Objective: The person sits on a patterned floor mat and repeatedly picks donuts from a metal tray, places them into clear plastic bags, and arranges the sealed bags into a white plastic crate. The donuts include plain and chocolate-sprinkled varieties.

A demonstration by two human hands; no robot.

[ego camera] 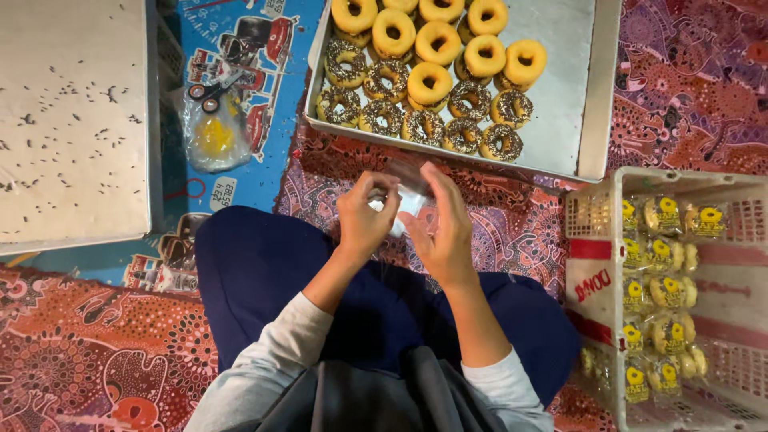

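My left hand point(365, 218) and my right hand point(440, 224) are together over my lap, both pinching a small clear plastic bag point(410, 200) between them. Just beyond the hands lies a metal tray point(568, 96) with several ring doughnuts. Those in the back rows carry yellow glaze point(430, 82). The front ones are covered in dark sprinkles point(381, 117). I sit cross-legged in dark blue trousers point(264, 272) on a patterned mat.
A pale plastic crate point(592, 272) at the right holds several bagged doughnuts with yellow labels. At the left sits another tray point(72, 120) dotted with loose sprinkles. Scissors point(210, 92) and a bag with yellow contents point(214, 136) lie on a blue printed sheet.
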